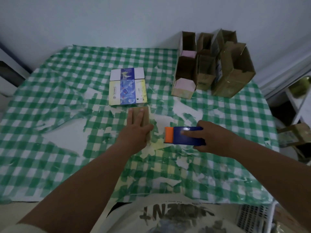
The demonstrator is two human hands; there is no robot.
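A small brown cardboard box (146,115) lies on the green checked tablecloth (50,91) at the middle of the table. My left hand (134,130) rests on top of it, fingers straight and pressing down. Just to its right, my right hand (213,138) grips a blue tape dispenser (188,136) with an orange front end that points toward the box. My index finger lies along the dispenser's top. The dispenser's orange end sits a short gap from the box.
A flattened blue, yellow and white printed carton (127,89) lies beyond the brown box. Several open brown cardboard boxes (232,71) stand at the back right, two with pink inside. The cloth is torn and patched with tape. A wall runs behind the table.
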